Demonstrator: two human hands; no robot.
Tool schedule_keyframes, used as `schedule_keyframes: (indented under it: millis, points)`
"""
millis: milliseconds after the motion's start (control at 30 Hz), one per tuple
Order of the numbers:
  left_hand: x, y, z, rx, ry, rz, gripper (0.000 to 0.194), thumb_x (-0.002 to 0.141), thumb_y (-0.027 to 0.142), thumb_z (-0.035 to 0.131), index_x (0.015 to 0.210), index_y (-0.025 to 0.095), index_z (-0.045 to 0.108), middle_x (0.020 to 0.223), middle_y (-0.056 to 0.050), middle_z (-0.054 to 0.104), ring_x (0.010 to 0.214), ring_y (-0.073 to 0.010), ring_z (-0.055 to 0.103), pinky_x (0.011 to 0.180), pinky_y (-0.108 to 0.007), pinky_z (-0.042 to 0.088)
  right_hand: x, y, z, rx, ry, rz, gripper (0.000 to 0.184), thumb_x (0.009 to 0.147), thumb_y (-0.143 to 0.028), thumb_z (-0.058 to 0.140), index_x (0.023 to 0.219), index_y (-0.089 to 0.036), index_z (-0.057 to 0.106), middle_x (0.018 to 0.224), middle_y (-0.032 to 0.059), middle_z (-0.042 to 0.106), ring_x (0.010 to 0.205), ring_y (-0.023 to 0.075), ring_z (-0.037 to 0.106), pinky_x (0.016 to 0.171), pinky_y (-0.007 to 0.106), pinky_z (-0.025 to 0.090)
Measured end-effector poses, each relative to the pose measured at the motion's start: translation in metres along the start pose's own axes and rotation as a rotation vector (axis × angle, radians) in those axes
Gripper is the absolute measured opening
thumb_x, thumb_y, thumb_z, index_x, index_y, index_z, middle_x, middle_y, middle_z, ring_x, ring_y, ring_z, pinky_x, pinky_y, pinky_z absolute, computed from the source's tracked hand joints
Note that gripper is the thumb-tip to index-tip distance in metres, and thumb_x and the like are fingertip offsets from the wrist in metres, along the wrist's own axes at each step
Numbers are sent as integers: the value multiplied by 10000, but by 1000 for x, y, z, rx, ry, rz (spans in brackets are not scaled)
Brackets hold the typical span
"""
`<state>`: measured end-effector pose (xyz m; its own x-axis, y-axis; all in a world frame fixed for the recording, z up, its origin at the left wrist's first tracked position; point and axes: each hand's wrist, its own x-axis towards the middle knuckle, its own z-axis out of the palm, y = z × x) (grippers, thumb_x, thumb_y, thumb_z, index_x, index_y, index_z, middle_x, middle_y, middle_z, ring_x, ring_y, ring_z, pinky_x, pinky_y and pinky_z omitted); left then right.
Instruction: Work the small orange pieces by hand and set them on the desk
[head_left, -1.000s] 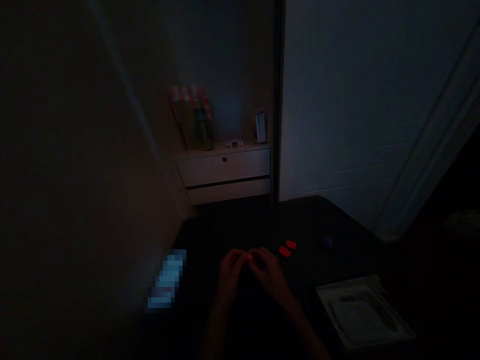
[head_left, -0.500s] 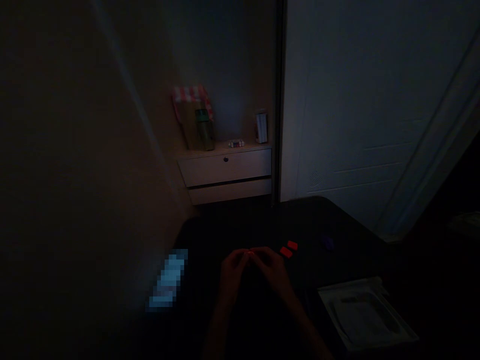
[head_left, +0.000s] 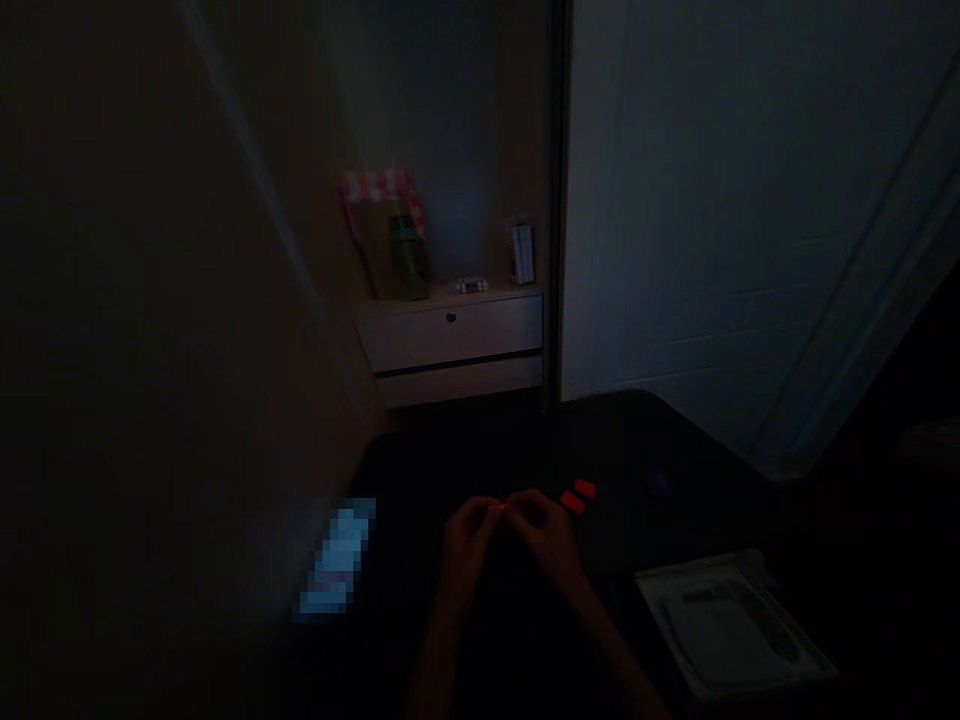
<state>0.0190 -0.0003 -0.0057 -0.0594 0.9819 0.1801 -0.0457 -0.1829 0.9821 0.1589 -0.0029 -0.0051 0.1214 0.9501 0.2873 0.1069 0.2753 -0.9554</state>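
Note:
Over the dark table (head_left: 517, 455), my left hand (head_left: 466, 535) and my right hand (head_left: 546, 532) meet at their fingertips. Both are closed in a pinch on one small, reddish thing (head_left: 500, 507) between them. Fingers cover most of it, and the dim light hides its kind. Just beyond my right hand, two flat, bright red-orange pieces (head_left: 572, 503) lie side by side on the table. A small purple lump (head_left: 657, 484) rests farther to the right.
A whitish, flat package or box (head_left: 731, 625) sits at the lower right. At left is a pixelated bright patch (head_left: 337, 560). Behind the table, a drawer cabinet (head_left: 457, 340) bears a green-topped bottle (head_left: 407, 255), a red-and-white checked cloth (head_left: 375, 185) and small items.
Both hands stay together at nearly the same spot, with the fingers shifting slightly. Less of the reddish thing shows between the fingertips. The pieces on the table lie as before.

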Motion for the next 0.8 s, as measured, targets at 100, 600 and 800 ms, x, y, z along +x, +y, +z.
schedule_keyframes:
  millis: [100,600,800]
  points:
    - [-1,1,1,-27,14,-18,303,763,443,789,901,175,756,917,-78,764,861,-224,693,774,-307,525,0,0,-1,11,6,-12,317,825,-500,719,898,-192,743,870,82,774,813,256,717,740,361,561]
    - [-2,6,2,-44,-9,-39,278,739,406,816,883,170,785,910,-95,790,875,-242,719,778,-323,541,-1,2,-3,36,-12,-60,231,841,-394,712,956,-196,745,943,80,759,875,247,714,793,362,566]
    - [-2,10,3,-47,11,-57,308,709,433,832,859,166,797,893,-107,796,866,-253,726,798,-342,551,-1,0,-4,40,-5,-64,246,835,-415,721,957,-202,749,931,77,763,863,247,716,777,362,578]
